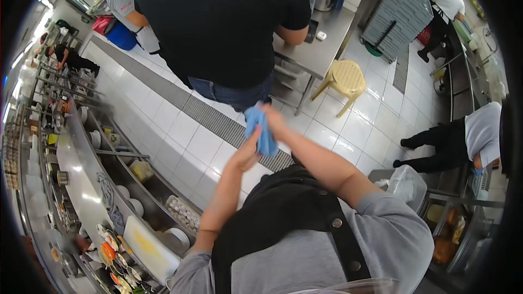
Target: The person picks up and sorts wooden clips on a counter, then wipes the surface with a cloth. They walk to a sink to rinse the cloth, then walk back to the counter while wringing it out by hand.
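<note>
A crumpled blue cloth (263,137) hangs between my two hands in front of my body, at the middle of the view. My right hand (275,123), smeared by motion, grips its upper end. Lower down, my left hand (248,154) presses on the left side of the cloth with its fingers closed against it. Both forearms reach forward over my black apron (283,198). Just beyond the cloth stands a person in a black shirt (218,22), back turned to me.
A steel counter with a cutting board (150,247) and food containers runs along my left. Ahead right stand a yellow stool (344,80), a steel table (332,27) and stacked grey crates (396,13). Several co-workers stand around. A floor drain grate (218,125) crosses the white tiles.
</note>
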A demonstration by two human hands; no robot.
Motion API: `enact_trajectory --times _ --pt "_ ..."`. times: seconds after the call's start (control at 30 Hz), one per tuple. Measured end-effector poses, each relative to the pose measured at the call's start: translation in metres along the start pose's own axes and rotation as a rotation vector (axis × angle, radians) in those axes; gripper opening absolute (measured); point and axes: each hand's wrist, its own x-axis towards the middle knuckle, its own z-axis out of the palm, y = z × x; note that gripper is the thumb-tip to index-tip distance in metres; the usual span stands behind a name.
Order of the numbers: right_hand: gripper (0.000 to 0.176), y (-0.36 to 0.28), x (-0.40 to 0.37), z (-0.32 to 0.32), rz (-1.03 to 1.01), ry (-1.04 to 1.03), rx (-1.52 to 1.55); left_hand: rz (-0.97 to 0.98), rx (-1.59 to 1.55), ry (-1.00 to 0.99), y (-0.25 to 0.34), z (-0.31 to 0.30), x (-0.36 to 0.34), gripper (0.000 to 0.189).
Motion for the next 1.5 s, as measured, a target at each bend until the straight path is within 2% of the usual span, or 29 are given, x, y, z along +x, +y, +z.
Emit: enact_trajectory --times 0.03,0.07,0.1,0.13,0.17,0.23,0.3,0.33,0.37,0.4,0.43,0.47,0.53,0.63,0.73,0.77,0.87,0.97,1.0,1.07,1.1,1.17,1.2,1.23,1.27,1.3,1.37,1.43,1.5 --pt "0.048 -0.014 0.017 -0.030 0.217 -0.425 0.488 -0.143 0.435 -0.079 0.023 -0.010 -0.013 0.061" --pt "0.051 -0.029 0.020 -0.047 0.050 -0.919 0.833 0.002 0.653 -0.207 0.055 -0.007 -0.031 0.059" --pt "0.054 -0.048 0.003 -0.052 0.058 -0.738 0.867 0.157 0.871 -0.337 0.085 -0.002 -0.048 0.058" --pt "0.057 -0.075 -0.017 -0.049 0.059 -0.563 0.893 0.301 0.798 -0.319 0.108 -0.001 -0.060 0.060" --pt "0.058 -0.093 -0.031 -0.040 0.025 -0.576 0.923 0.451 0.723 -0.302 0.129 0.005 -0.069 0.061" --pt "0.061 -0.117 -0.062 -0.019 -0.037 -0.611 0.976 0.735 0.009 -0.375 0.159 0.044 -0.080 0.070" --pt "0.062 -0.123 -0.084 0.019 -0.064 -0.815 0.973 0.666 -0.730 -0.847 0.175 0.073 -0.079 0.084" --pt "0.062 -0.119 -0.092 0.044 -0.070 -0.921 0.971 0.587 -0.760 -1.024 0.175 0.082 -0.057 0.086" --pt "0.061 -0.103 -0.096 0.070 0.100 -0.837 1.071 0.501 -0.781 -1.195 0.174 0.092 -0.035 0.088" --pt "0.058 -0.104 -0.105 0.085 0.037 -0.692 0.922 0.507 -0.556 -0.832 0.177 0.102 -0.033 0.087" --pt "0.056 -0.107 -0.111 0.096 -0.028 -0.549 0.774 0.588 -0.502 -0.671 0.179 0.118 -0.040 0.086" --pt "0.052 -0.104 -0.111 0.099 -0.039 -0.557 0.753 0.589 -0.564 -0.619 0.175 0.117 -0.029 0.084" --pt "0.048 -0.091 -0.105 0.091 -0.054 -0.562 0.712 0.695 -0.240 -0.451 0.156 0.099 -0.001 0.060" --pt "0.053 -0.057 -0.093 0.086 -0.057 -0.497 0.801 0.985 0.194 -0.212 0.121 0.091 0.016 0.034" --pt "0.055 -0.041 -0.088 0.086 -0.190 -0.687 0.841 1.004 0.418 -0.121 0.107 0.089 -0.003 0.013" --pt "0.054 -0.037 -0.090 0.084 -0.238 -0.787 0.836 1.193 0.578 -0.058 0.106 0.087 -0.009 0.013" --pt "0.048 -0.039 -0.082 0.071 -0.202 -0.629 0.651 1.751 1.032 0.079 0.124 0.090 -0.040 0.022" --pt "0.051 -0.099 -0.112 0.060 -0.293 -0.416 0.765 1.823 1.153 0.056 0.137 0.087 -0.090 0.026" --pt "0.049 -0.124 -0.130 0.066 -0.332 -0.402 0.757 1.817 1.106 0.124 0.133 0.072 -0.095 0.020" --pt "0.048 -0.165 -0.158 0.071 -0.424 -0.365 0.747 1.508 0.609 0.341 0.120 0.052 -0.098 0.019" --pt "0.049 -0.161 -0.155 0.066 -0.404 -0.410 0.761 1.344 0.398 0.387 0.115 0.045 -0.091 0.032" --pt "0.051 -0.129 -0.140 0.049 -0.393 -0.475 0.793 0.843 -0.133 0.224 0.108 0.047 -0.079 0.051" --pt "0.053 -0.096 -0.122 0.036 -0.452 -0.618 0.500 0.621 -0.313 -0.009 0.102 0.044 -0.076 0.062" --pt "0.052 -0.086 -0.132 0.054 -0.608 -0.572 -0.007 0.369 -0.479 -0.231 0.093 0.037 -0.072 0.073" --pt "0.052 -0.077 -0.142 0.072 -0.870 -0.366 -0.800 0.310 -0.537 -0.566 0.071 0.024 -0.055 0.081" --pt "0.052 -0.067 -0.152 0.090 -1.057 -0.212 -1.264 0.213 -0.586 -0.683 0.053 0.014 -0.047 0.079" --pt "0.056 -0.018 -0.148 0.084 -0.902 -0.296 -1.183 0.003 -0.729 -0.612 0.011 -0.007 -0.041 0.075" --pt "0.056 0.072 -0.098 0.060 -0.795 -0.476 -0.894 -0.141 -0.865 -0.474 -0.032 -0.031 -0.036 0.071" --pt "0.058 0.086 -0.106 0.036 -0.631 -0.491 -1.189 -0.228 -0.986 -0.383 -0.067 -0.046 -0.034 0.067"
